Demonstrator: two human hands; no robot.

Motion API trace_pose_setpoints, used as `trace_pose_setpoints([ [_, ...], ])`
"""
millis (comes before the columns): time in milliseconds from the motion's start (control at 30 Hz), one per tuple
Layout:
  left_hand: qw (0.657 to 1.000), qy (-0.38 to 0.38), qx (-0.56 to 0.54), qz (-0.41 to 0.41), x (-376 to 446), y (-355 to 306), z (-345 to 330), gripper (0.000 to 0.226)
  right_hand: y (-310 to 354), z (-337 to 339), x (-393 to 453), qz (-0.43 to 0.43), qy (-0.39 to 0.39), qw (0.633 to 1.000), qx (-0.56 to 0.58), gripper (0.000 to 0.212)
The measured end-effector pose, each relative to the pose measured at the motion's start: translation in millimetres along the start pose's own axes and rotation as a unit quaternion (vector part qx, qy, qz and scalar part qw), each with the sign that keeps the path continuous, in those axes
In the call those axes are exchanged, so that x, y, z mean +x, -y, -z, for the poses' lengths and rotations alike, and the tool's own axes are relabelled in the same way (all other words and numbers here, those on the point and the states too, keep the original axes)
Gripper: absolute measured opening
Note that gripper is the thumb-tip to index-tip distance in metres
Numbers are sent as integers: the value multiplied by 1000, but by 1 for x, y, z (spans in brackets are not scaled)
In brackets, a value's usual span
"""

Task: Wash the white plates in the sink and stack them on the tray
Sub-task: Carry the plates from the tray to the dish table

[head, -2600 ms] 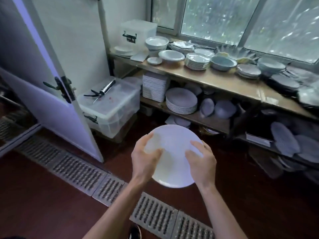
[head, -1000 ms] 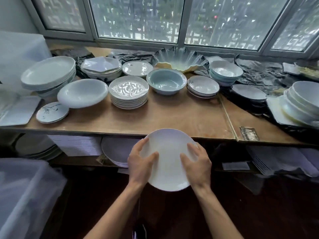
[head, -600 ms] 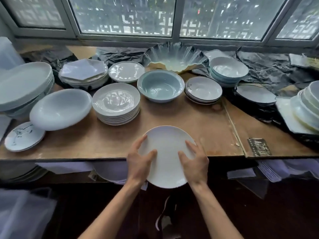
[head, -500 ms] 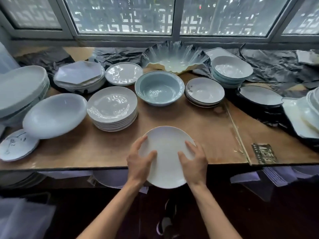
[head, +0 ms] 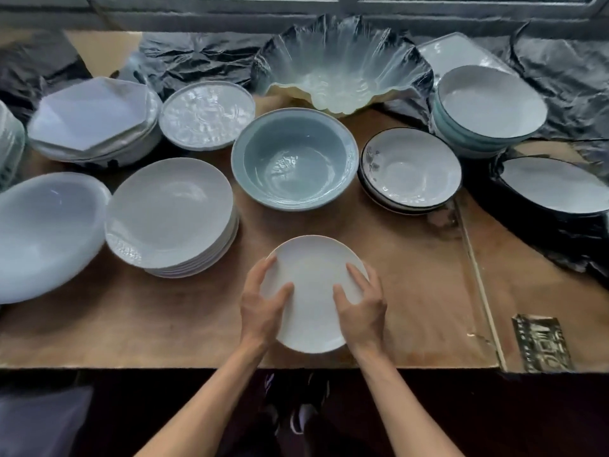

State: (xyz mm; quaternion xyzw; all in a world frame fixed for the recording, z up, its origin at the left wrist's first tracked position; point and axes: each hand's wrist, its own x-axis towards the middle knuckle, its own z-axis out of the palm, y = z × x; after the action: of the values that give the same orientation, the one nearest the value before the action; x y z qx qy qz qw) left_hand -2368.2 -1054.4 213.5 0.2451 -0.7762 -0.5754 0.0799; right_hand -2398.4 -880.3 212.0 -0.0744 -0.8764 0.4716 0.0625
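Note:
A round white plate (head: 313,285) is held over the front part of the wooden shelf (head: 412,291). My left hand (head: 262,306) grips its left rim, thumb on the plate's face. My right hand (head: 362,306) grips the right rim the same way. Whether the plate touches the wood cannot be told. A stack of several white plates (head: 171,216) stands just left of it. No sink or tray is in view.
A blue-grey bowl (head: 295,159) sits behind the plate, and black-rimmed bowls (head: 410,171) stand to its right. A large white oval bowl (head: 46,232) is at far left. A leaf-shaped glass dish (head: 339,77) and black plastic sheeting (head: 197,59) lie at the back. A metal hinge (head: 540,343) marks the front right.
I have come closer to the shelf and look further down. The plate in both hands has moved forward from beyond the front edge to over the wood.

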Motion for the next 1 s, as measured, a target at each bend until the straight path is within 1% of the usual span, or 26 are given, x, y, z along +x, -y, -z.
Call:
trace_pose_setpoints([
  [100, 1000, 7, 6, 20, 14, 13, -5, 59, -11, -16, 7, -10, 2, 1000, -10, 45],
  [333, 999, 23, 31, 11, 31, 33, -10, 59, -27, -36, 10, -11, -5, 999, -36, 43],
  [533, 998, 32, 50, -18, 38, 37, -13, 58, -31, -41, 7, -27, -9, 999, -29, 42],
  [667, 995, 53, 81, -39, 41, 36, -11, 58, -29, -41, 8, -20, -10, 997, -69, 44],
  [767, 988, 76, 116, -66, 44, 33, -7, 55, -26, -39, 9, -45, 9, 996, -74, 45],
  [833, 977, 101, 166, -91, 48, 30, -5, 52, -23, -36, 10, -53, 30, 995, -81, 46],
  [900, 954, 121, 240, -130, 52, 23, -3, 48, -19, -31, 11, -59, 58, 992, -93, 47],
  [1000, 904, 143, 323, -243, 58, 8, -1, 45, -14, -16, 10, -61, 85, 988, -115, 49],
])
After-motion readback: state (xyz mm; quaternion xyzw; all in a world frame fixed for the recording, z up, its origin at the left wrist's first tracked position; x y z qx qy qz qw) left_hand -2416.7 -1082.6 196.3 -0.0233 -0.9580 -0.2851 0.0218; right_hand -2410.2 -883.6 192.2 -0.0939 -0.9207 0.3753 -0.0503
